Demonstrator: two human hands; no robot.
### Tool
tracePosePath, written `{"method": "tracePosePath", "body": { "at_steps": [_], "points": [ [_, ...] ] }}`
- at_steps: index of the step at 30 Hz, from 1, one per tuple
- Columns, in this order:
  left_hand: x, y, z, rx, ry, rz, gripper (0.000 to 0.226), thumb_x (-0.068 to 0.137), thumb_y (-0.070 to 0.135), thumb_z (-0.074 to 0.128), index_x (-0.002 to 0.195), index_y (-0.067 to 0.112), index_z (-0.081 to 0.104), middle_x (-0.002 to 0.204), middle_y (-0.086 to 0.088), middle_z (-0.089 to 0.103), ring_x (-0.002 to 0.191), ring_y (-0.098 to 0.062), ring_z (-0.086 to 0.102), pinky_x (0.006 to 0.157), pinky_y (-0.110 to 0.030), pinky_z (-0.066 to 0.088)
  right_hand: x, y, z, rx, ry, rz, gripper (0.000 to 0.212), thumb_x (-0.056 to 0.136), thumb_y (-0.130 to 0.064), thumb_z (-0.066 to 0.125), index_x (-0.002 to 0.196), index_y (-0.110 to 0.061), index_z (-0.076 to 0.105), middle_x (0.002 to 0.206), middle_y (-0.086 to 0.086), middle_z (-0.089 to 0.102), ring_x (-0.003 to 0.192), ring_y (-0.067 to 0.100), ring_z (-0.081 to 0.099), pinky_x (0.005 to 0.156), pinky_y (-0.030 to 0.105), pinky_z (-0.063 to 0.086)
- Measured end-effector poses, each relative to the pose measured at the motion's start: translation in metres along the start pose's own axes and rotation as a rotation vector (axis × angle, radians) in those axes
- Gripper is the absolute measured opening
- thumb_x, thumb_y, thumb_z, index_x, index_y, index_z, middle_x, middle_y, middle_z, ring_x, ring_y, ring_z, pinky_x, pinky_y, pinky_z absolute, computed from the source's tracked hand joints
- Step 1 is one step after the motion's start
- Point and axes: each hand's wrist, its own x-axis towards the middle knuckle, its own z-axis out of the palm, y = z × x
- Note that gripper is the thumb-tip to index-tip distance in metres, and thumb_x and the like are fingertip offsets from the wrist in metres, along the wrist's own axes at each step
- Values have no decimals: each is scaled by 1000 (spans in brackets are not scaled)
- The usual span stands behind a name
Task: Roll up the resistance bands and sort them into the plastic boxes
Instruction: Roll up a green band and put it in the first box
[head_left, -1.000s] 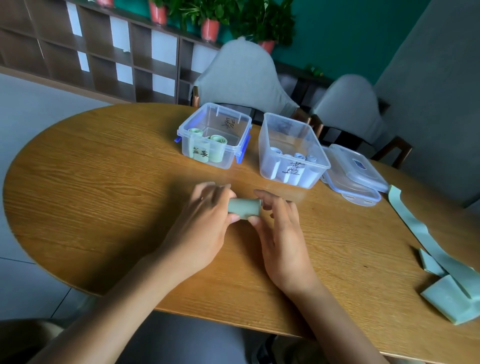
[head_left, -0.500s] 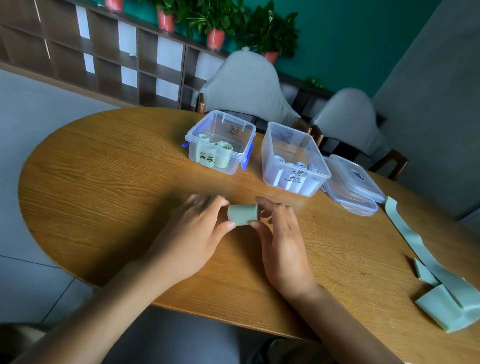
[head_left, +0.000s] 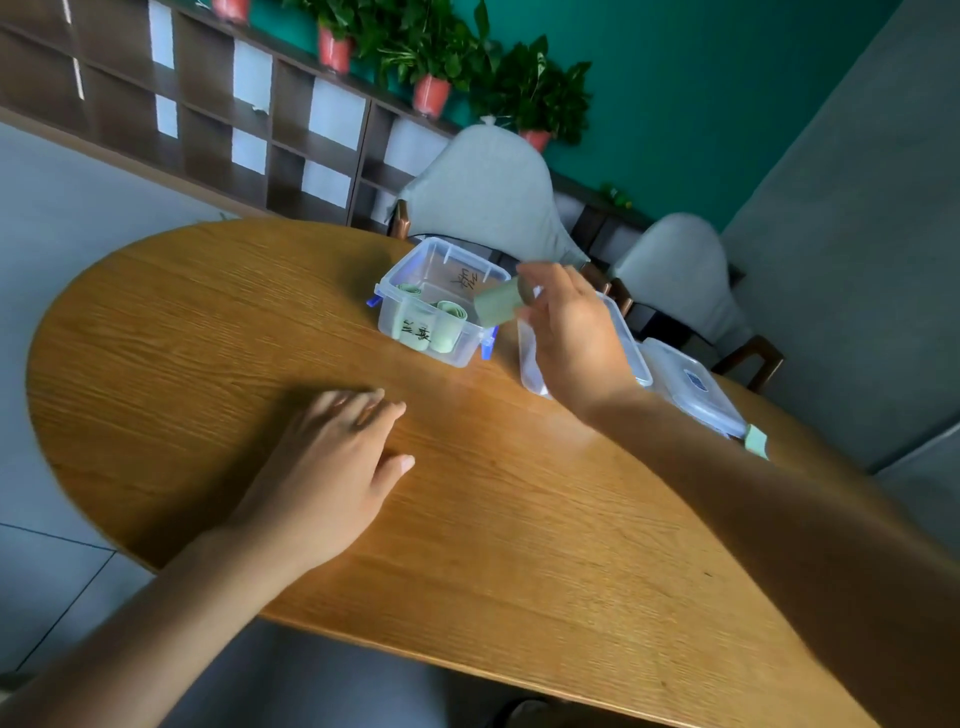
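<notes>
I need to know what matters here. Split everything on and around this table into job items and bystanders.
Job items:
- rolled green band, held in the right hand
- box with blue clips, green rolls inside
- second clear box, mostly hidden by that hand
- unrolled green band end

Bystanders:
- left hand, resting on the table
- box lid
- chairs
- potted plants
- shelf unit
</notes>
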Motion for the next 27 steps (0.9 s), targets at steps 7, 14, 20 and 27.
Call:
{"method": "tracePosePath", "body": {
  "at_steps": [7, 14, 20, 27],
  "points": [
    [-1, -1, 3, 59, -11, 13, 48, 93, 45, 57, 132, 18, 61, 138, -4, 60, 128, -28, 49, 101, -48, 49, 56, 8, -1, -214, -193, -89, 54, 88, 17, 53, 133, -12, 56, 125, 10, 57, 100, 15, 55, 82, 4, 38],
    [-2, -2, 5, 128, -14, 24, 44, 93, 48, 54, 127, 21, 63, 139, -2, 59, 129, -28, 51, 98, -46, 49, 73, 1, -2, -360, -382, -248, 64, 81, 25, 41, 133, -9, 54, 126, 11, 54, 112, 27, 57, 95, 34, 49],
    [-1, -3, 9, 148, -4, 30, 41, 92, 47, 59, 122, 19, 65, 136, -6, 61, 127, -29, 52, 96, -47, 49, 82, 4, 1, -366, -522, -254, 72, 79, 23, 35, 133, -21, 52, 126, 1, 52, 109, 20, 60, 86, 30, 48],
    [-1, -3, 9, 162, -2, 30, 43, 93, 49, 51, 121, 20, 65, 136, -5, 61, 128, -29, 52, 97, -46, 50, 92, 10, 7, -377, -607, -195, 67, 88, 20, 37, 115, -38, 54, 111, -8, 56, 97, 8, 63, 87, 45, 55]
  ]
}}
